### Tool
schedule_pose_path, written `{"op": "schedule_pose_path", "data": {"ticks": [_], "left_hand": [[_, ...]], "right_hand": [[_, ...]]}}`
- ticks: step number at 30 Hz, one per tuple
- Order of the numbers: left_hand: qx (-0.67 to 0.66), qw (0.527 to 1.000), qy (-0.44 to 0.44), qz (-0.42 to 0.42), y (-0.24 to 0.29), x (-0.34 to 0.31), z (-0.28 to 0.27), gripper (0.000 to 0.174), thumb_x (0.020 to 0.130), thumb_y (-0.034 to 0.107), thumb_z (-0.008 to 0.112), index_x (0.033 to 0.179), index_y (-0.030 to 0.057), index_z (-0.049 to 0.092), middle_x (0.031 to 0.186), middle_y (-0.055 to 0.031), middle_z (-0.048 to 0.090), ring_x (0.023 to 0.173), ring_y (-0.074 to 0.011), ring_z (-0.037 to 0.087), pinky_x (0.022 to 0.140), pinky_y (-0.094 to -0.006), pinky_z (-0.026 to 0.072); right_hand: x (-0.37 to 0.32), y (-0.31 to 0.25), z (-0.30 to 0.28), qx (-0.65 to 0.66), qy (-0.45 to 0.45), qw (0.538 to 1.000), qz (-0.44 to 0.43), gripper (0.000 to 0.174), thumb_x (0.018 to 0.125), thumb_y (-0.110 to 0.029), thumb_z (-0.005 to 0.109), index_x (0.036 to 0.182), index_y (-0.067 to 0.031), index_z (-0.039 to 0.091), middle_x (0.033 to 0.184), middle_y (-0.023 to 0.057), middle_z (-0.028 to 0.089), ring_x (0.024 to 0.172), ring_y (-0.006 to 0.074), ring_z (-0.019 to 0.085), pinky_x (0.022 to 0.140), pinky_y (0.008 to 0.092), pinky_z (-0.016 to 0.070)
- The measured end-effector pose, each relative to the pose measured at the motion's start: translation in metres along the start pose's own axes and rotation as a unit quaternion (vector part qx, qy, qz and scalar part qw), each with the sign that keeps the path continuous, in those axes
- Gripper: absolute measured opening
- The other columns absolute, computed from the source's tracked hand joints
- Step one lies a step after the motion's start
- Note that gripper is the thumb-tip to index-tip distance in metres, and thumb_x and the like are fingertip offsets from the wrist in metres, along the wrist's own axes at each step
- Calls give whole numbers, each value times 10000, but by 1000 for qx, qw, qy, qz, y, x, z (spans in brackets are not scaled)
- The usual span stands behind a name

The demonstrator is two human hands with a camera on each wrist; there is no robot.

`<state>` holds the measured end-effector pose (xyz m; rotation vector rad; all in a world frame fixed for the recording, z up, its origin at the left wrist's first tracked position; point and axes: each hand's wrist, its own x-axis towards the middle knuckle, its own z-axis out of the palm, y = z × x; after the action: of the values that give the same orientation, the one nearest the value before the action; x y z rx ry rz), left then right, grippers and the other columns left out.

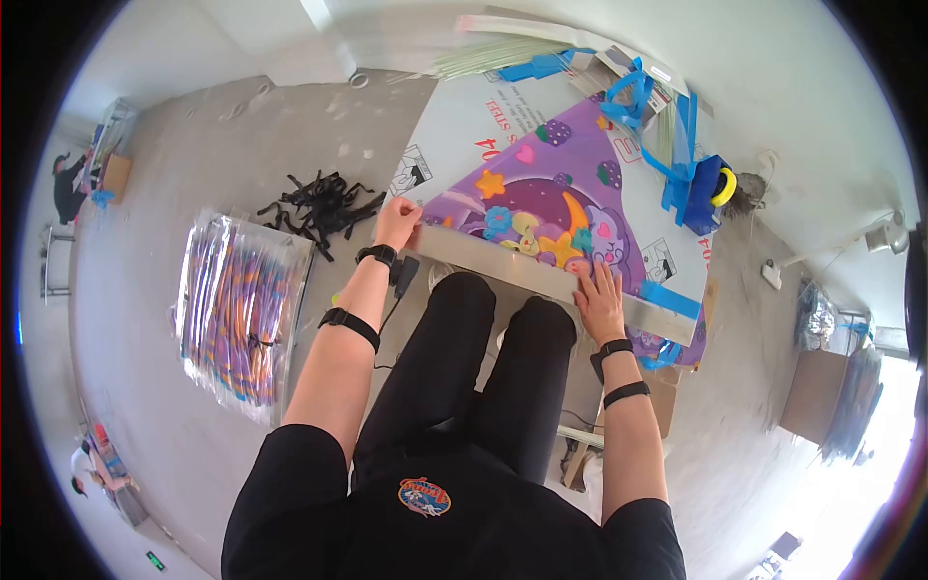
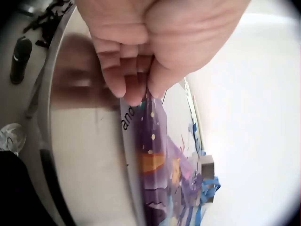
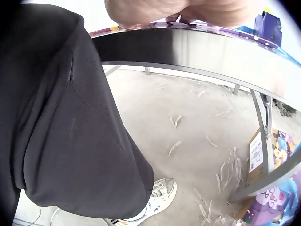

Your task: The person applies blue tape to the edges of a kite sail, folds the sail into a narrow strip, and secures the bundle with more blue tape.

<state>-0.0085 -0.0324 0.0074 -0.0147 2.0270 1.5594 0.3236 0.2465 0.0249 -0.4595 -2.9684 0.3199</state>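
A purple printed sheet [image 1: 541, 208] with stars, a moon and berries lies on the table by its metal front edge [image 1: 522, 268]. My left hand [image 1: 397, 223] pinches the sheet's left corner; in the left wrist view the thumb and fingertips of the left hand [image 2: 150, 52] close on the purple sheet [image 2: 153, 136]. Flat on the sheet's right part near the front edge rests my right hand [image 1: 601, 302], fingers extended. The right wrist view shows only part of the right hand [image 3: 188, 12] above the table edge [image 3: 188, 49].
Blue strips [image 1: 681, 145] and a tape dispenser [image 1: 710, 188] lie at the table's right. On the floor to the left are a plastic-wrapped bundle [image 1: 242, 309] and a black tangled heap [image 1: 324, 208]. A cardboard box [image 3: 256, 157] stands beneath the table's right side.
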Motion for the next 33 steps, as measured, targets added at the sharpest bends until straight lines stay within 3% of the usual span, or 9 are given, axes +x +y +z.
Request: {"op": "schedule_pose_path", "data": {"ticks": [2, 7, 9, 11, 13, 25, 29, 32, 33], "left_hand": [[266, 946, 79, 169, -3, -3, 2, 145, 803, 126, 683, 847, 19, 595, 774, -81, 645, 730, -183, 634, 668, -295, 502], [318, 930, 86, 164, 2, -13, 11, 97, 775, 90, 657, 847, 48, 606, 846, -108, 655, 810, -285, 627, 734, -364, 487], [473, 813, 141, 308, 0, -16, 16, 116, 788, 80, 629, 903, 65, 615, 1049, -93, 627, 990, -291, 576, 835, -400, 449], [488, 833, 60, 252, 4, -20, 27, 236, 825, 93, 586, 1059, 98, 609, 1288, -97, 512, 1202, -298, 459, 968, -436, 382], [538, 718, -55, 438, 8, -25, 49, 351, 865, 128, 550, 1216, 124, 554, 1391, -99, 423, 1286, -298, 393, 1045, -463, 330], [603, 643, -144, 450, -6, -31, 90, 571, 903, 380, 508, 1416, 177, 363, 1505, -116, 253, 1398, -318, 204, 1120, -513, 153], [622, 636, -148, 432, -2, -35, 92, 578, 897, 377, 518, 1411, 159, 371, 1504, -127, 251, 1398, -324, 200, 1123, -510, 149], [615, 630, -150, 450, -5, -32, 91, 565, 896, 358, 522, 1404, 155, 381, 1502, -129, 255, 1393, -332, 213, 1121, -509, 156], [616, 630, -147, 450, -5, -32, 91, 560, 897, 351, 522, 1403, 156, 383, 1501, -129, 255, 1391, -335, 218, 1120, -509, 159]], "right_hand": [[0, 1, 2, -1, -4, 1000, 5, 512, 870, -257, 581, 1355, -153, 454, 1413, 150, 385, 1323, 321, 339, 1108, 514, 213], [-2, 1, 2, 6, -9, 1000, 23, 504, 870, -277, 582, 1345, -152, 466, 1425, 149, 372, 1336, 314, 327, 1111, 515, 204], [-2, 2, 3, 11, -8, 1000, 22, 488, 870, -282, 582, 1329, -150, 479, 1427, 147, 373, 1341, 313, 322, 1110, 521, 202], [-3, 1, 5, 1, -8, 999, 37, 482, 870, -287, 581, 1322, -153, 481, 1426, 147, 377, 1343, 310, 322, 1107, 529, 203], [-4, 1, 8, -4, 0, 1000, 28, 490, 869, -293, 581, 1328, -159, 475, 1424, 144, 381, 1346, 308, 320, 1106, 531, 204], [-11, 8, 0, 39, 32, 998, 41, 487, 866, -233, 594, 1331, -144, 482, 1409, 135, 402, 1324, 293, 362, 1091, 484, 273], [-37, 37, 6, 246, 262, 873, 329, 379, 846, -103, 582, 1218, -34, 554, 1226, 160, 549, 1130, 300, 526, 963, 368, 429], [-74, 87, 12, 500, 465, 525, 508, 293, 873, -110, 597, 1136, 16, 568, 988, 40, 612, 920, 113, 563, 813, 282, 464], [-89, 106, 6, 436, 483, 546, 528, 298, 875, -147, 600, 1115, 28, 571, 957, 59, 621, 908, 133, 576, 806, 290, 468]]}}
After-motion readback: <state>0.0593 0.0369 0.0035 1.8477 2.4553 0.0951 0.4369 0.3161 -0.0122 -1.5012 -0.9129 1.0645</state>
